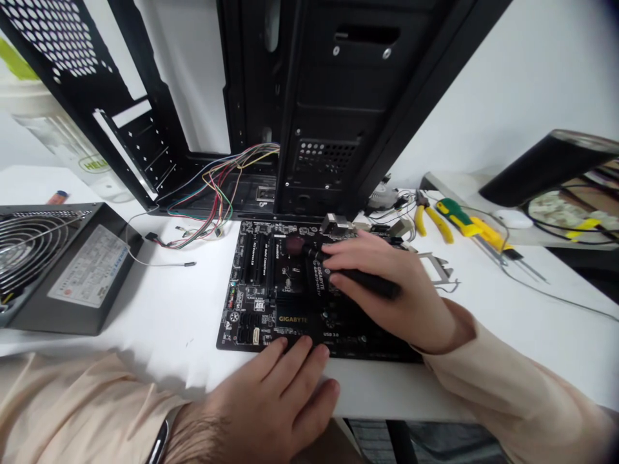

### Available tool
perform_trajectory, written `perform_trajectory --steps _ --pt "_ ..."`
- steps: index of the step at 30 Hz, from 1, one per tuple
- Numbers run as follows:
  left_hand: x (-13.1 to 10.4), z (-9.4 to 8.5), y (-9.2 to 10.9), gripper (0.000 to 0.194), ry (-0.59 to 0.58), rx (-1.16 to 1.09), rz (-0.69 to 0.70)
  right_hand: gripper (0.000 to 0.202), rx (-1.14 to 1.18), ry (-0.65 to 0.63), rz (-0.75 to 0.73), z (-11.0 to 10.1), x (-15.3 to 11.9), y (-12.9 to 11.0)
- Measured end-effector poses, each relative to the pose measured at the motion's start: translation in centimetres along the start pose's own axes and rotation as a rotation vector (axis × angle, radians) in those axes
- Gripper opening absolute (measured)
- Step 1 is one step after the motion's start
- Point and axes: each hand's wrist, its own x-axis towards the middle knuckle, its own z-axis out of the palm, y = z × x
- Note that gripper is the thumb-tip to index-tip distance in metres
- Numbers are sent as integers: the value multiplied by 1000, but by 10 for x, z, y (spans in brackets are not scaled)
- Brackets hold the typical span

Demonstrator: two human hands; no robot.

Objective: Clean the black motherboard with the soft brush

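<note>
Head view: motherboard (271,303) is laid flat on the white table (184,309), close to the near edge, roughly mid-table. Right hand (387,290) is closed around a black-handled tool (360,278), likely a screwdriver; the tip is directed at the middle of the board near the heatsink, the exact contact point is hidden by the fingers. Left hand (275,399) is laid open and flat, nothing held, fingertips pressed on the board's near edge.

An open black PC case (329,116) is stood behind the board toward the far edge, with loose coloured wires (217,187) spilled from it onto the table. A power supply (58,264) is set at the left edge. Yellow-handled pliers (435,222) and a green/yellow screwdriver (476,231) are lying toward the right side, well apart from the board.

Judgement, for doing this well: the tool should be kept square to the fastener, with light downward pressure so no slip onto traces is risked. The board should be steadied at the edge only, as is done now. Torque should be kept low.
</note>
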Motion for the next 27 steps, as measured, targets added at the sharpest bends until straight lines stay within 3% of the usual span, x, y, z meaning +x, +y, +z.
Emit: perform_trajectory --steps 2,6,11,15,19,23,27 --pt "1 -1 0 28 -14 6 3 8 8 -20 -12 -1 1 0" --pt "1 -2 -1 30 -20 8 16 8 -41 58 -1 -4 2 1" --pt "0 -3 -1 27 -23 6 10 7 9 -7 -46 -5 2 0" --pt "0 -2 0 26 -31 8 11 9 -81 70 -41 -6 2 0" --pt "-1 -2 0 27 -19 6 11 6 24 -2 -52 -6 1 1" --pt "0 -3 -1 28 -24 2 15 9 -110 76 -63 -6 1 3" --pt "1 -2 -1 28 -16 -6 2 8 6 36 -39 -6 0 1"
